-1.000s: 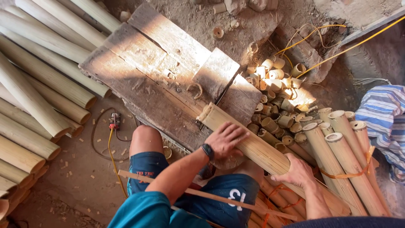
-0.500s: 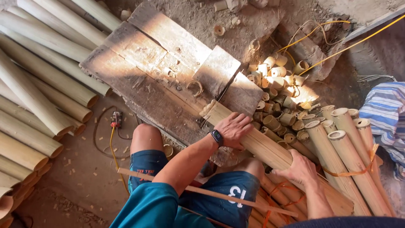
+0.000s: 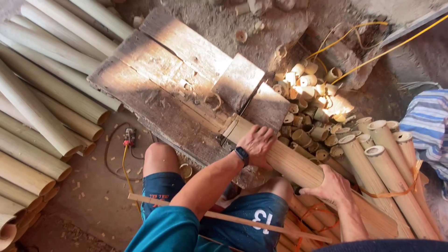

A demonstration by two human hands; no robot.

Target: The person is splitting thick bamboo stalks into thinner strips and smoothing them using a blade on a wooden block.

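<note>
While I watch from the head camera, I log: one bamboo pole [image 3: 294, 161], long axis running from far left on the bench [image 3: 154, 79] to near right over my lap; its far end sits at the slot by the wooden block [image 3: 238, 81], where a thin dark blade seems to stand, though I cannot tell for sure

Left hand [image 3: 259, 144]: watch on wrist, fingers curled over the pole close behind its far end, closed on it from above. This hand is the nearer one to the slot

Right hand [image 3: 332, 187]: wrapped on the same pole further down its length, to the near right, palm on top

Around: pile of short cut rings [image 3: 308, 107] just right of the block; bundled poles [image 3: 387, 177] tied with orange strap at right; long poles [image 3: 42, 102] stacked at left; yellow cable [image 3: 373, 51] far right; thin strip [image 3: 224, 217] lying across my knees
</note>
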